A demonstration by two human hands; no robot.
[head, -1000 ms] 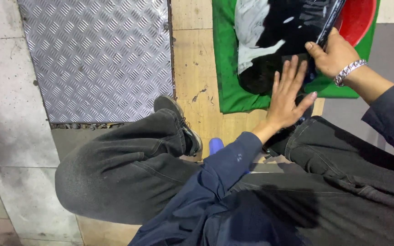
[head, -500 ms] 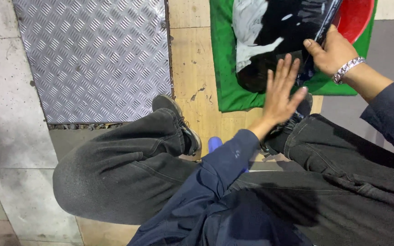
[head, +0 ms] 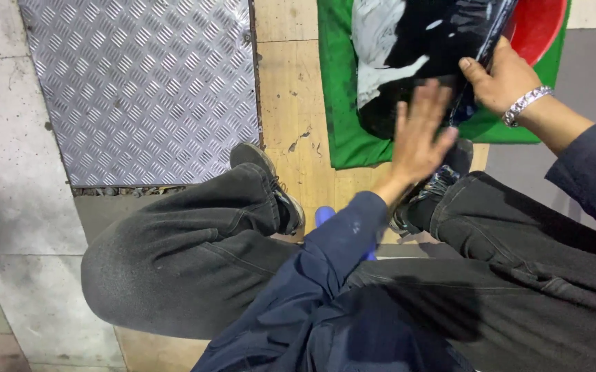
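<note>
My left hand [head: 418, 134] is flat and open, fingers spread, hovering over the near edge of a black-and-white glossy sheet [head: 415, 48]. That sheet lies on a green cloth [head: 339, 124] with a red round patch [head: 539, 27] at its far right. My right hand [head: 498, 79], wearing a silver bracelet, grips the sheet's right edge with thumb on top. I am seated, with both knees in dark trousers filling the lower half of the view.
A ridged metal plate [head: 139, 89] covers the floor at upper left. A wooden strip [head: 291, 103] runs between it and the cloth. My black shoes [head: 270, 182] rest on it. A small blue object [head: 325, 217] sits between my legs. Grey concrete lies at left.
My left hand has lifted slightly and shifted left along the sheet's near edge, blurring with motion. My right hand keeps its hold on the sheet's right edge.
</note>
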